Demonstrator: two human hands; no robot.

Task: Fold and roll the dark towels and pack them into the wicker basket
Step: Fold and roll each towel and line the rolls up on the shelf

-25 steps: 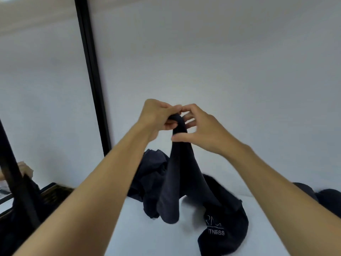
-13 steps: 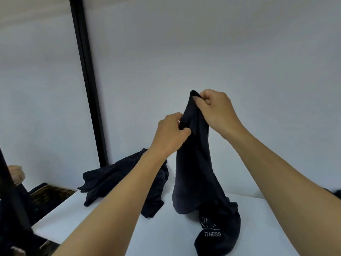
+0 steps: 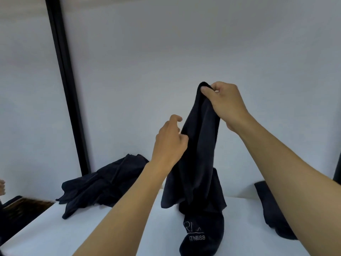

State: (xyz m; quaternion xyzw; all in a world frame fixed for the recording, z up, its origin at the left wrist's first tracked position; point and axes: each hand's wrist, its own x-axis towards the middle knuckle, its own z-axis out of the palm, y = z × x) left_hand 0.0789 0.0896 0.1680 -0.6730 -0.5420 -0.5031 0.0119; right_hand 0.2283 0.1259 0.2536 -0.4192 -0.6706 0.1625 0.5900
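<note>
A dark towel [image 3: 200, 163] with white "FITNESS" lettering hangs above the white table [image 3: 55, 235], its lower end resting on the surface. My right hand [image 3: 224, 104] pinches the towel's top corner, raised high. My left hand [image 3: 170, 143] sits lower along the towel's left edge, fingers curled against the cloth, thumb and forefinger partly apart. A crumpled heap of dark towels [image 3: 103, 185] lies on the table to the left. The wicker basket [image 3: 20, 207] shows at the far left below the table edge, mostly cut off.
Another dark towel [image 3: 273, 211] lies on the table at the right, partly behind my right forearm. A black vertical post [image 3: 64, 80] stands at the left against the white wall. Part of another person's hand [image 3: 1, 187] shows at the left frame edge.
My hands, together at the towel's top, have separated: the right rose with the corner, the left slid down the towel's edge. The view shifted, showing more table and the right towel.
</note>
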